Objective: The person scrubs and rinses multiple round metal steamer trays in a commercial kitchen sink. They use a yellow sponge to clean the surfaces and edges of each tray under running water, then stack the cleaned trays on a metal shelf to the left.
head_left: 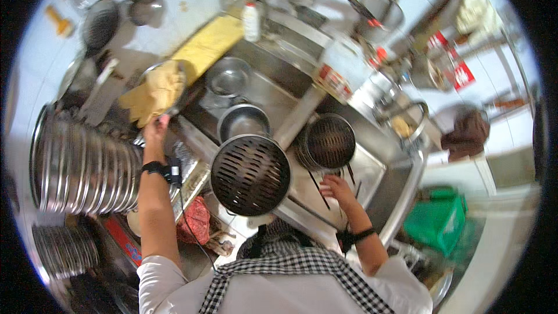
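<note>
My left hand [155, 131] reaches to the lower edge of the yellow rubber gloves [161, 85], which drape over a round metal vessel left of the sink. Blur hides whether its fingers grip them. Over the right sink basin [370, 170], my right hand [336, 188] has its fingers apart and holds nothing. Just beyond it stands a dark slotted round metal container [330, 141], with thin dark rods [320, 189] beside it. A larger slotted round pan [250, 176] sits between my arms at the sink's front. Behind that is a metal bowl [244, 122].
Another metal bowl [229, 77] lies in the left basin. Stacked metal rings or pans [87, 161] stand at far left. A large plastic jug [342, 69] and white bottle [251, 22] stand behind the sink. A green container [438, 222] is at right; a red bag [195, 220] lies below.
</note>
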A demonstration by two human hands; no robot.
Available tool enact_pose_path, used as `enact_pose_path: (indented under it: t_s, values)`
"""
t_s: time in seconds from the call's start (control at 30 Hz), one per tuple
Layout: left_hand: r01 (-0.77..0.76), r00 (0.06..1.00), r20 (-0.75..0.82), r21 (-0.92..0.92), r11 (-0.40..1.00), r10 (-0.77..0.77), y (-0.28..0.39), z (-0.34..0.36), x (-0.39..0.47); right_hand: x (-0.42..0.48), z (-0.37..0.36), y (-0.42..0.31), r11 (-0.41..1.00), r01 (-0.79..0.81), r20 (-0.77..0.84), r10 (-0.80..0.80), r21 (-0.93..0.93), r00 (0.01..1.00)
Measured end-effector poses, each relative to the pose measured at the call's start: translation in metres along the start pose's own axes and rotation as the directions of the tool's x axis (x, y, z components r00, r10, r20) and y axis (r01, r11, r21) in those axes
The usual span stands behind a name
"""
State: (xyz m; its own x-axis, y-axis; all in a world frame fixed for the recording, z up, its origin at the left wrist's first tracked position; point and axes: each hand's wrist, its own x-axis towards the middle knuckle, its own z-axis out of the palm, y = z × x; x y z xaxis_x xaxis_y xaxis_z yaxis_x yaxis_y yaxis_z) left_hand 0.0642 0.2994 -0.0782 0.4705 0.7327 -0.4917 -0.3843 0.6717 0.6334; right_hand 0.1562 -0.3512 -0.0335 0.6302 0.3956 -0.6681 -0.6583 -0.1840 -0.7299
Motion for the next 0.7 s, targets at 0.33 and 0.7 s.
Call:
enact_pose_path:
  t_s: [0.33, 0.7]
  values:
    - [-0.03, 0.961, 0.241, 0.576, 0.817, -0.135, -0.049, 0.031, -0.182, 0.034, -0.023, 0.081, 0.955, -0.159, -0.166, 0.205, 0.251, 0.965]
    - [0.013, 0.923, 0.235, 0.774, 0.633, -0.306, -0.079, -0.078, -0.376, 0.003, -0.049, 0.098, 0.989, -0.111, -0.258, 0.132, 0.096, 0.957]
